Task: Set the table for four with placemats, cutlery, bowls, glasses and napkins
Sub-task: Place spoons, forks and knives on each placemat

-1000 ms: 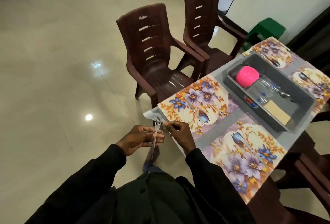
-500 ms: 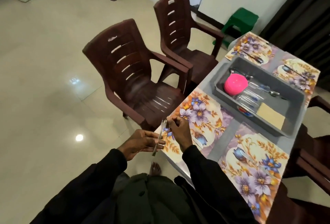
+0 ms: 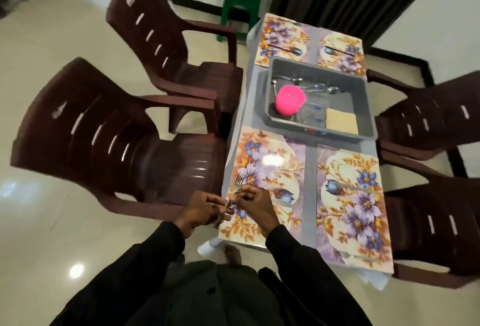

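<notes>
Both left hand point(image 3: 201, 210) and right hand point(image 3: 255, 203), fingers curled, on one fork point(image 3: 239, 180).

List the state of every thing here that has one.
Silver metal fork, held in both hands, not yet laid.
Left hand, grips the fork's handle.
Right hand, pinches the fork's neck.
Grey plastic tub, upright, not yet emptied.
Pink plastic bowls, stacked in the tub.
Four floral placemats, laid flat.

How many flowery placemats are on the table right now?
4: near-left placemat, near-right placemat, and beyond the grey tub the far-left placemat and far-right placemat. None looks hidden.
</notes>
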